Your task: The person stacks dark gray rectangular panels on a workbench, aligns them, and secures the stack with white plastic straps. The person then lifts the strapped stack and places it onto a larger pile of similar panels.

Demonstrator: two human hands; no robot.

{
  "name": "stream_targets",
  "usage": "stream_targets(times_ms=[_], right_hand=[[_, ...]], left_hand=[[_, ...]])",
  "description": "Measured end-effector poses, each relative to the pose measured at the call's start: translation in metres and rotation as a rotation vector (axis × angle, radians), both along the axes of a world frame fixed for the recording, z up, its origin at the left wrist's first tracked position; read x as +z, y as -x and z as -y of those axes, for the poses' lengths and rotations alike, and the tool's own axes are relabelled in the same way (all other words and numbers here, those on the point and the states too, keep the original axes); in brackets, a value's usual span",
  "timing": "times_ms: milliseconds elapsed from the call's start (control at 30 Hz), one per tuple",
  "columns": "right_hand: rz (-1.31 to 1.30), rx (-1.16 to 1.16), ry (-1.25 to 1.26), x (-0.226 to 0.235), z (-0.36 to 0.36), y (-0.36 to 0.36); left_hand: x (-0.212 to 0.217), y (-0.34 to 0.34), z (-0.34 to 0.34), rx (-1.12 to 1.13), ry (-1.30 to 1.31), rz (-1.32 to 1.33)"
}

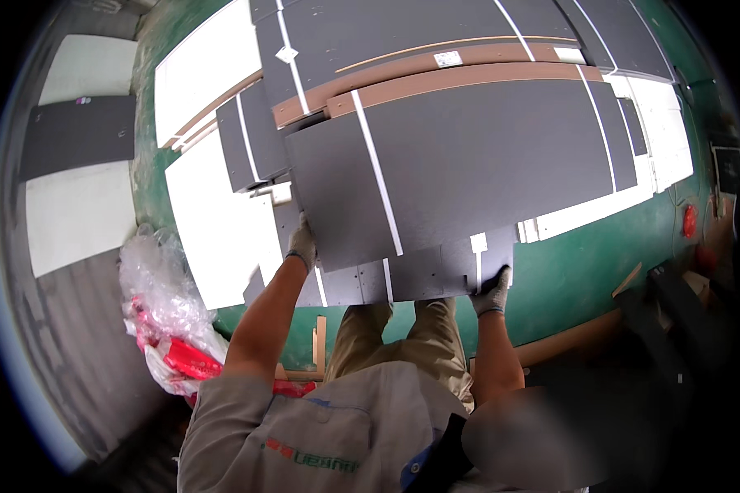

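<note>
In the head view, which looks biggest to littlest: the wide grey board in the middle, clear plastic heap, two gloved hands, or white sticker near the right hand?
1. Wide grey board
2. Clear plastic heap
3. Left hand and right hand: too alike to rank
4. White sticker

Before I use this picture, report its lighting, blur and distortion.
Head view: dark-grey rectangular panel with white bands without strong glare; white left panel nearly blown out; long brown edge bowed by fisheye; grey-brown patch low right blurred; corners black.
</note>
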State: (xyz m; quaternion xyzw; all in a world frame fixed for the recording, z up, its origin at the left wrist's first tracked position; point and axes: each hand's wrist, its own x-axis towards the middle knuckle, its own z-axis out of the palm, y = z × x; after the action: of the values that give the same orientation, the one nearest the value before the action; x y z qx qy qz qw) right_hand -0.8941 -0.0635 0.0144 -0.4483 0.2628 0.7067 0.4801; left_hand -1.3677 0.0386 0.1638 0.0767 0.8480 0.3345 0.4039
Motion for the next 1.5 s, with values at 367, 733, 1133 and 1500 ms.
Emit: stream_targets(times_ms=[367,733,1133,1500], right_hand=[[0.160,0.084,-0.002,0.015,0.012,-0.003],[0.254,-0.033,-0.013,0.024,0.026,0.012],[0.435,0.043,-0.080,0.016,-0.010,0.038],[1.241,0.649,0.315,-0.020,-0.058,-0.021]], left_hand=[[-0.002,-0.010,0.001,0.039,-0.025,0.172],[-0.012,0.009,0.002,0.079,-0.071,0.131],[-0.003,0.024,0.013,-0.001,-0.113,0.233],[0.012,-0.013,-0.012,0.045,-0.038,0.172]])
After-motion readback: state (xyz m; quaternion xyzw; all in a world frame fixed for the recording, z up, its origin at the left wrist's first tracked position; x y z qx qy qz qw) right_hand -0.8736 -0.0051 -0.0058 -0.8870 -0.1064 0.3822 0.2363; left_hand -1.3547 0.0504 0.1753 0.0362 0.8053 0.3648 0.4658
